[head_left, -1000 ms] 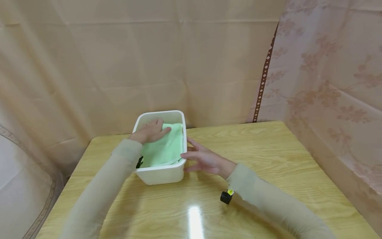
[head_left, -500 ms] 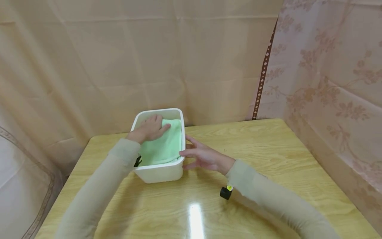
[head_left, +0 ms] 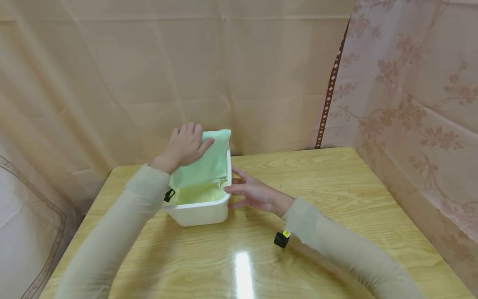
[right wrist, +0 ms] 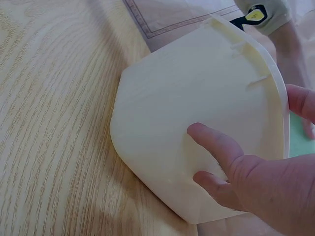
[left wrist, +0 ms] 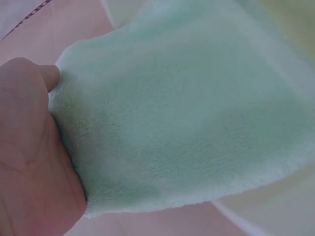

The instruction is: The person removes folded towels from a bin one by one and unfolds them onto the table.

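Note:
A light green, fluffy towel [head_left: 209, 155] rises partly out of a white plastic bin [head_left: 198, 214], its upper edge above the back rim. My left hand [head_left: 183, 145] grips the towel's upper left part, thumb on the near face. In the left wrist view the towel [left wrist: 187, 113] spreads away from my left hand [left wrist: 34, 147], whose other fingers are hidden behind it. My right hand [head_left: 257, 195] holds the bin's right side. The right wrist view has my right hand [right wrist: 246, 172] with fingers against the outer wall and thumb at the rim.
Pale yellow material [head_left: 198, 194] shows inside the bin below the towel. The bin stands near the back of a wooden table [head_left: 317, 187]. A beige curtain [head_left: 149, 74] hangs behind, a pinkish floral one [head_left: 422, 104] at right.
My left hand has lifted the towel's far end up from inside the bin, uncovering the yellow material beneath. My right hand stays at the bin's side.

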`<state>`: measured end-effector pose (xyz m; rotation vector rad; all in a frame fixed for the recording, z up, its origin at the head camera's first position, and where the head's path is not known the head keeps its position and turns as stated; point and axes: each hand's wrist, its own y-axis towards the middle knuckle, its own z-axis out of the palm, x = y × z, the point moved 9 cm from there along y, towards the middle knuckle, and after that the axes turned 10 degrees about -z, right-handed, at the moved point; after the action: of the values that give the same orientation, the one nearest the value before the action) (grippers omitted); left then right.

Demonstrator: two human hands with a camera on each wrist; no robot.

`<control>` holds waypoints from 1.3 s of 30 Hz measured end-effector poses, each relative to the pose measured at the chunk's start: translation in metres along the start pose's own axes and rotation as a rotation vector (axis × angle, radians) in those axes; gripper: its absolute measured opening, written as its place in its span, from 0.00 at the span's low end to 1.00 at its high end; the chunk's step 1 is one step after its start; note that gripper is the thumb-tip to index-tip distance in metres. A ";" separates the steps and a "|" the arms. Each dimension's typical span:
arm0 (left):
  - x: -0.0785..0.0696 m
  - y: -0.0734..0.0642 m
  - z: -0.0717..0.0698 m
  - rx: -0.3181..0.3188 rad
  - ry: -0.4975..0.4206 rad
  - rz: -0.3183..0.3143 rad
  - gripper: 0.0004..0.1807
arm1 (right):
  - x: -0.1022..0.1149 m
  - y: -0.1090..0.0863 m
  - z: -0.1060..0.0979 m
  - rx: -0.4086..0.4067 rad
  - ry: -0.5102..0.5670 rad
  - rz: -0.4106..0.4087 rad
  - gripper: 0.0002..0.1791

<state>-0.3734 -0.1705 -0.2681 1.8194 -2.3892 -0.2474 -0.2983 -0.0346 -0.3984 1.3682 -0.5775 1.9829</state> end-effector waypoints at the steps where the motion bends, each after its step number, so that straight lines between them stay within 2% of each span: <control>1: -0.001 -0.001 -0.005 -0.022 0.004 0.002 0.26 | 0.000 0.000 0.000 -0.002 0.002 0.000 0.47; 5: -0.005 -0.002 -0.027 -0.112 0.004 0.014 0.26 | 0.000 0.002 -0.001 -0.005 0.004 -0.003 0.47; 14: -0.015 -0.006 -0.066 -0.242 -0.021 0.053 0.25 | 0.000 0.003 -0.005 -0.022 -0.005 -0.006 0.45; 27: -0.033 -0.014 -0.107 -0.367 -0.046 0.104 0.25 | 0.008 0.000 -0.011 -0.043 0.014 -0.011 0.47; 30: -0.040 -0.016 -0.116 -0.389 -0.061 0.116 0.25 | 0.022 -0.003 -0.019 -0.086 -0.016 -0.030 0.48; 33: -0.048 -0.018 -0.126 -0.398 -0.071 0.126 0.25 | 0.047 -0.008 -0.031 -0.145 -0.063 -0.087 0.48; 39: -0.077 -0.025 -0.141 -0.398 -0.086 0.171 0.26 | 0.098 -0.024 -0.047 -0.209 -0.226 -0.221 0.51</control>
<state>-0.3014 -0.1104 -0.1357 1.4463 -2.3195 -0.7349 -0.3350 0.0394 -0.3243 1.4660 -0.6838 1.5596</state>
